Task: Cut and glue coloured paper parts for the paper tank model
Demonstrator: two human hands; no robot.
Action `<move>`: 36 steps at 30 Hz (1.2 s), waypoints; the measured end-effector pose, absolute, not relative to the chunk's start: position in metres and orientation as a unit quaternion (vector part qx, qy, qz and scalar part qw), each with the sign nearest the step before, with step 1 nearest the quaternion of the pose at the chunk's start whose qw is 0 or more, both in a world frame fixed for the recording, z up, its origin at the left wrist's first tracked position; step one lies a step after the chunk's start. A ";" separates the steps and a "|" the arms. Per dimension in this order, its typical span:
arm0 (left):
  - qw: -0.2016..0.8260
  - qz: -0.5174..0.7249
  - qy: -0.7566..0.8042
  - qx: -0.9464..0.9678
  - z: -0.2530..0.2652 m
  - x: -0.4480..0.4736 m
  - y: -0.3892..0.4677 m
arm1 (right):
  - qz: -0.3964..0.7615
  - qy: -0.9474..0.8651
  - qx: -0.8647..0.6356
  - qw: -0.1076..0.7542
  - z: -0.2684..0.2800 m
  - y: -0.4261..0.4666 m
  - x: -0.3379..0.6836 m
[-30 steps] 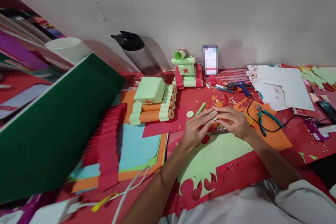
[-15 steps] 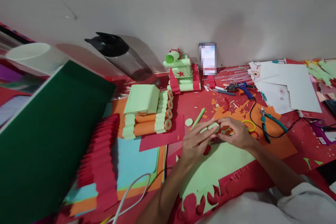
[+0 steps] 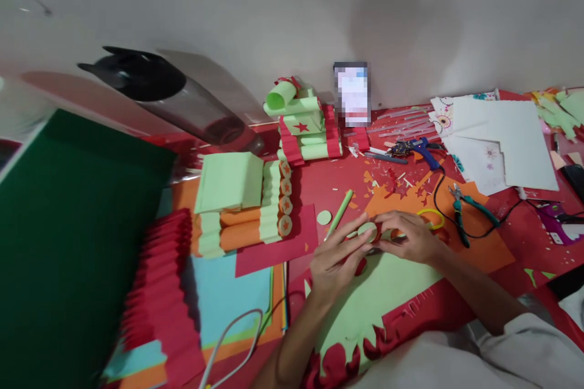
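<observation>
Between my left hand [image 3: 336, 261] and my right hand [image 3: 410, 237] is a small round paper piece [image 3: 367, 232], pale green on its face with red at its edge. The fingers of both hands pinch it from either side, above a light green paper sheet [image 3: 392, 285]. Left of my fingertips lie a green paper disc [image 3: 324, 217] and a thin rolled green paper tube [image 3: 340, 214]. Yellow-handled scissors [image 3: 431, 216] lie just beyond my right hand, partly hidden by it. Red paper scraps [image 3: 335, 361] rest along the sheet's near edge.
A green-and-orange paper model [image 3: 237, 206] and a paper tank with a red star [image 3: 303, 127] stand to the left. Near the wall are a bottle [image 3: 182, 97] and a phone [image 3: 353, 94]. Pliers [image 3: 460, 219] and a blue glue gun [image 3: 425, 152] lie right.
The round piece has turned so that its flat green face shows more. Both hands stay almost in place, still pinching it. The camera view has shifted slightly.
</observation>
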State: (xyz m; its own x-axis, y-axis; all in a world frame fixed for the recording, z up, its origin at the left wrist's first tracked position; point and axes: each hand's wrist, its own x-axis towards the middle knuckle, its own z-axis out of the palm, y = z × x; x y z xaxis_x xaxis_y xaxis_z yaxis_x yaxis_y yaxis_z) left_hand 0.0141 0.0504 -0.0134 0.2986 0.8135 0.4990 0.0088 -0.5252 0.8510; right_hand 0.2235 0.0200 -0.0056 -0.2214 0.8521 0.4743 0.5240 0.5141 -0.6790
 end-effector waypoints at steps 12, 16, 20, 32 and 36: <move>0.414 0.484 0.308 0.707 -0.005 0.012 0.052 | 0.197 -0.749 -0.455 0.439 -0.010 0.018 0.223; 0.414 0.485 0.305 0.708 -0.009 0.009 0.053 | 0.217 -0.739 -0.451 0.451 -0.014 0.018 0.221; 0.382 0.501 0.306 0.714 -0.015 0.010 0.053 | 0.199 -0.741 -0.453 0.455 -0.015 0.021 0.219; 0.361 0.526 0.256 0.726 -0.020 0.017 0.056 | 0.191 -0.739 -0.457 0.456 -0.020 0.023 0.222; 0.353 0.518 0.261 0.734 -0.020 0.016 0.057 | 0.194 -0.738 -0.468 0.445 -0.024 0.022 0.223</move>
State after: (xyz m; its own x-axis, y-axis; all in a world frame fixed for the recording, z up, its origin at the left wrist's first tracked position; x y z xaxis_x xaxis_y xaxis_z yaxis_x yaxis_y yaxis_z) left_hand 0.0161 0.0574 -0.0195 0.3265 0.7490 0.5766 0.0160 -0.6143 0.7889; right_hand 0.2226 0.0215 -0.0239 -0.1652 0.8641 0.4755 0.5177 0.4863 -0.7039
